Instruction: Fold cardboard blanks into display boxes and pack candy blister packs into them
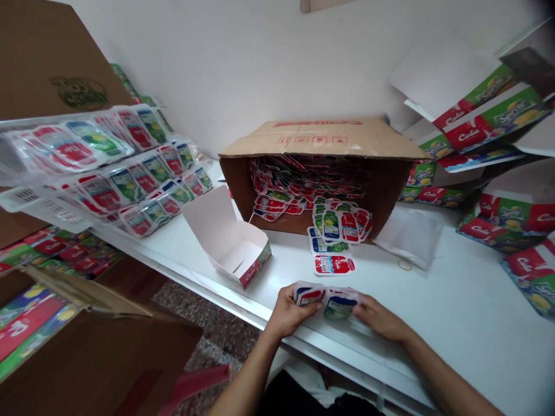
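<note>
Near the table's front edge, my left hand [291, 312] and my right hand [378, 316] grip opposite ends of a stack of bottle-shaped candy packets [338, 305] with red, blue and green print. Beyond them a loose red cola packet [335, 265] lies on the table. More packets [336, 222] spill from a cardboard carton [316, 141] turned on its side. To the left stands an open display box [255, 268], its white lid raised; the part of its inside that shows is bare white.
Bagged packets [143, 179] fill a white rack at left. Flattened and folded cola and lemon boxes [489, 127] pile up at right. A clear plastic bag [410, 234] and a rubber band [404, 264] lie beside the carton. A large open carton [108, 346] stands at lower left.
</note>
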The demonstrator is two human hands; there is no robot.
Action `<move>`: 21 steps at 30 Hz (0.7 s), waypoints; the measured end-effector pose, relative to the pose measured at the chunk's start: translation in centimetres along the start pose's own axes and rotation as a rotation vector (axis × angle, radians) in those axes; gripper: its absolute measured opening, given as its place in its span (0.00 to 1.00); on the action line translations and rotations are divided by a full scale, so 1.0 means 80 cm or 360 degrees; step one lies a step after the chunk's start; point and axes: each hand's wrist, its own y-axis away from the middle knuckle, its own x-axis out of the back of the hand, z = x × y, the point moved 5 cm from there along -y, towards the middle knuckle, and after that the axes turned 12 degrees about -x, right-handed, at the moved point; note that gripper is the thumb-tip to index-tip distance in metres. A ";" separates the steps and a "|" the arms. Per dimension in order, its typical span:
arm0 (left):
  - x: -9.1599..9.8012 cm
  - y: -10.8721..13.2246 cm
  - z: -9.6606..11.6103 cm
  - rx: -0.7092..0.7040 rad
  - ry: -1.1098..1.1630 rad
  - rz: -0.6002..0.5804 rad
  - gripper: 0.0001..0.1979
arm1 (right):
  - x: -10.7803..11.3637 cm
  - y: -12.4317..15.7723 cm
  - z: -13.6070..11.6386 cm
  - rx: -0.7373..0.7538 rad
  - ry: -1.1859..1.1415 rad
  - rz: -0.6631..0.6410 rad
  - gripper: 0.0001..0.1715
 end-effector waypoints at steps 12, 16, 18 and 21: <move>-0.006 0.015 0.018 -0.0237 -0.0249 -0.0104 0.08 | 0.144 -0.113 0.006 -0.0021 0.1439 0.0861 0.24; 0.001 0.009 0.031 -0.0534 -0.0524 0.0005 0.07 | 0.096 -0.061 -0.037 0.0125 0.1438 0.0694 0.22; 0.002 0.006 0.030 -0.0586 -0.0627 0.0004 0.06 | 0.063 -0.029 -0.071 0.0234 0.1196 0.0412 0.22; 0.001 0.006 0.023 -0.0638 -0.0607 -0.0030 0.11 | 0.023 0.000 -0.107 0.0193 0.0843 -0.0151 0.21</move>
